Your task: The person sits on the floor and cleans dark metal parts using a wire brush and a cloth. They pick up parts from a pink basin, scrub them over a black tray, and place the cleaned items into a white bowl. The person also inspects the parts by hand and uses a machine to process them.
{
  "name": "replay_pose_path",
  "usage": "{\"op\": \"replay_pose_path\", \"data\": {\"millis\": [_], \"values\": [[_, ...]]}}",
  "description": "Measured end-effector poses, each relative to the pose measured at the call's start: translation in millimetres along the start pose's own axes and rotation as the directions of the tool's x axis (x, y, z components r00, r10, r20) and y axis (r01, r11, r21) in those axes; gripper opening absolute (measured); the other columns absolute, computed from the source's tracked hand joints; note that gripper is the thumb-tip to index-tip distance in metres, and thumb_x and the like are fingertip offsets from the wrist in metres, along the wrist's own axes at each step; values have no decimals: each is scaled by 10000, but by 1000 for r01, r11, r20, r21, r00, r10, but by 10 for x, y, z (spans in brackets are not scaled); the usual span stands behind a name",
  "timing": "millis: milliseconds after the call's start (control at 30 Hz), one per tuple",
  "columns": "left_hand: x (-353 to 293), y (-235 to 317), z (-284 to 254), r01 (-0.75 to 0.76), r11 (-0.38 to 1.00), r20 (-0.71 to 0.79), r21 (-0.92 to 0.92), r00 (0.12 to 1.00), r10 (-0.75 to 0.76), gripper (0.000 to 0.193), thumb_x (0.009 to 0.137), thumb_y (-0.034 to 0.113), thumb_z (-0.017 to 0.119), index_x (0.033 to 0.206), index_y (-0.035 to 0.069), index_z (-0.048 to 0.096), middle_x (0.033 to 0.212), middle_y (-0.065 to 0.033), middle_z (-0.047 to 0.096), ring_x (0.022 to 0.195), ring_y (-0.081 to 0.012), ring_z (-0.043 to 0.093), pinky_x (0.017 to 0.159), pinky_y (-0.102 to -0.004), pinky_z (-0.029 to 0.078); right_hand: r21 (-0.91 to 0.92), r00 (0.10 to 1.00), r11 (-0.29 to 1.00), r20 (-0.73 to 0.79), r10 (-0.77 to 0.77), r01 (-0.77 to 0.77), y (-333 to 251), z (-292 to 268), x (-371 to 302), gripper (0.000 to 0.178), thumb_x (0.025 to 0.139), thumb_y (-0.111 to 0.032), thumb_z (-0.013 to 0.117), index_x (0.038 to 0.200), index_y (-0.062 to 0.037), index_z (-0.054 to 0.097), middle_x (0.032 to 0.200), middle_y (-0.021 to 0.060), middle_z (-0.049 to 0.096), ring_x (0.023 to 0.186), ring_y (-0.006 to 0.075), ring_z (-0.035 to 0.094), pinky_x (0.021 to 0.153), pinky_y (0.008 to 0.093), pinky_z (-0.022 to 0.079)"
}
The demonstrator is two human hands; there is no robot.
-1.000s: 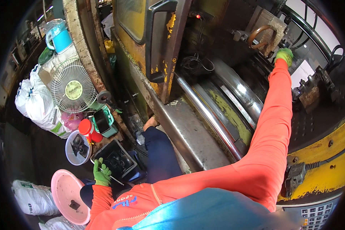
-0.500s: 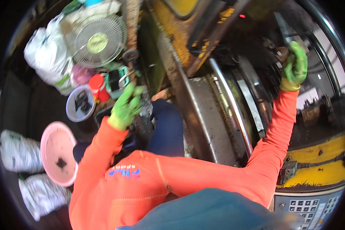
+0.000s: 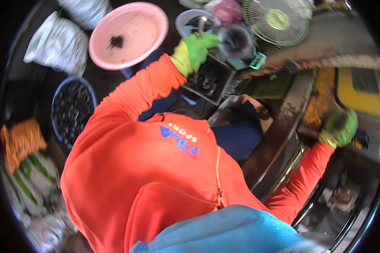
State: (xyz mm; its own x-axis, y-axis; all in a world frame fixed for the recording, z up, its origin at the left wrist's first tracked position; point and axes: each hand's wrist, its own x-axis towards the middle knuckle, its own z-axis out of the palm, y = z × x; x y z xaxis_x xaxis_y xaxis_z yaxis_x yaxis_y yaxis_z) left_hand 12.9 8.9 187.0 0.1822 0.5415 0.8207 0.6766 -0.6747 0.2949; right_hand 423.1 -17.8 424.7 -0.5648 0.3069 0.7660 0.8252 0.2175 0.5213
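My left hand (image 3: 197, 51), in a green and yellow glove, is closed round a slim metal rod-like tool (image 3: 202, 25). The tool's shiny end sticks up above the fist. Under this hand stands a black square tray (image 3: 223, 86) with dark round pieces in it. A blurred dark round container (image 3: 235, 41) sits just to its right. My right hand (image 3: 341, 125), gloved alike and stained dark on its back, is beside the yellow machine frame (image 3: 318, 99) at the far right. Its fingers are curled; whatever they grip, if anything, is hidden.
A pink basin (image 3: 98, 44) and a blue tub of black rings (image 3: 74, 110) stand on the left near white sacks (image 3: 61, 44) and an orange bag (image 3: 24, 142). A light-blue bowl (image 3: 182, 22), a fan (image 3: 278, 20) and a small green box (image 3: 257, 61) are farther off.
The view has swung left, bringing the basin and blue tub inward. My right hand has gone from the machine's rods to the yellow frame. A metal tool now shows in my left hand.
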Motion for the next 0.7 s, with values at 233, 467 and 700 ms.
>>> {"op": "replay_pose_path", "data": {"millis": [233, 467, 700], "values": [[-1418, -1736, -1024, 967, 132, 49, -219, 146, -988, 376, 760, 365, 670, 875, 8, 701, 760, -73, 648, 674, -152, 573, 631, -325, 468, -348, 824, 751, -317, 469, -562, 735, 281, -404, 563, 728, -292, 754, 1107, 22, 480, 1122, 205, 549, 929, 277, 580, 797, 377, 493], [-2348, -2916, -693, 912, -83, 36, 401, -106, -994, 332, 808, 287, 530, 961, 44, 696, 905, -189, 682, 860, -352, 659, 788, -418, 508, 530, 34, -67, 178, 983, -845, 1052, 549, -909, 353, 804, -193, 660, 1110, -80, 524, 1054, 173, 612, 916, 316, 605, 788, 491, 491], [-1716, -2509, -613, 697, 396, 124, 597, 408, -905, 333, 905, 298, 434, 974, 71, 668, 943, -183, 669, 905, -344, 642, 776, -458, 496, 653, 488, 95, 454, 745, -752, 1665, 848, -1891, 263, 791, -194, 684, 1020, -150, 562, 938, 44, 594, 964, 218, 541, 873, 377, 395]]}}
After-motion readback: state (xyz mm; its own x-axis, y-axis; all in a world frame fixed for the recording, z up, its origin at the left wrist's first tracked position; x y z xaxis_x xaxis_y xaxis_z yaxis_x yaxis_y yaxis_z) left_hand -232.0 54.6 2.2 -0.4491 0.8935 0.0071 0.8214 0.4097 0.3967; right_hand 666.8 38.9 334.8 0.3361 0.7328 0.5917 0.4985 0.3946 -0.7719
